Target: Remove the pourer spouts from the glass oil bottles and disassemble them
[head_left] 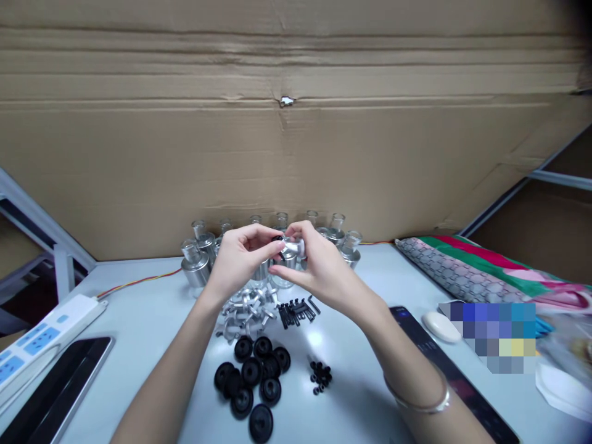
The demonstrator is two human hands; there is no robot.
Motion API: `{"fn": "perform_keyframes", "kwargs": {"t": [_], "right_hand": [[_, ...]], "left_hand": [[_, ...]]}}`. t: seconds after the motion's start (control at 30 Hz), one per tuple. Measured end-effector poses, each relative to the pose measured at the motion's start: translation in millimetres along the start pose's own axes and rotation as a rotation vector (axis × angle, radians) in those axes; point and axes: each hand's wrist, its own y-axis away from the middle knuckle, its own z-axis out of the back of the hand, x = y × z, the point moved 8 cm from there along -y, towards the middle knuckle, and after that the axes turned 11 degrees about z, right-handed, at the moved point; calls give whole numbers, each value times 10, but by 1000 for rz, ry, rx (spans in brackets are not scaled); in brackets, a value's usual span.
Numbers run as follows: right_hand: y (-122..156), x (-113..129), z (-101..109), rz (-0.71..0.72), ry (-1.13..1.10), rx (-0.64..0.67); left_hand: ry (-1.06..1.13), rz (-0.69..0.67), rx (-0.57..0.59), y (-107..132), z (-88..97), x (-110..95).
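Both hands meet over the middle of the table, in front of the glass bottles. Between the fingers of my right hand [321, 265] is a small silver metal fitting [293, 247]. My left hand [243, 251] pinches a small black piece [278, 238] against the fitting's left end; fingers hide much of it, so its kind is unclear. Below the hands lie a heap of silver metal fittings [247, 311] with wing-like arms and a group of black screws [296, 312]. Nearer to me are several black round knobs [252, 372] and a small cluster of black nuts [320, 375].
Several glass bottles with metallic bands [195, 266] stand along the cardboard wall [287, 160]. At left are a white power strip [41, 339] and a dark tablet-like device [69, 388]. A phone [444, 370], a white mouse [441, 327] and folded patterned cloth [490, 271] lie at right.
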Motion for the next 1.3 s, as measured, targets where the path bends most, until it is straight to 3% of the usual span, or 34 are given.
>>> {"fn": "perform_keyframes", "kwargs": {"t": [0.17,0.43,0.83,1.0,1.3], "right_hand": [[4,-65,30,-41,34,-27],[12,-137,79,-137,-8,-6],[-4,-114,116,-131,51,-56],[16,-165,155,-206,40,-104],[3,-158,155,-140,51,-126]], "left_hand": [[25,-22,-36,-1,-13,6],[-28,-39,29,-22,-95,23],[-63,-55,53,2,-134,17],[-36,-82,6,3,-94,2],[-16,-93,-12,1,-74,19]]}}
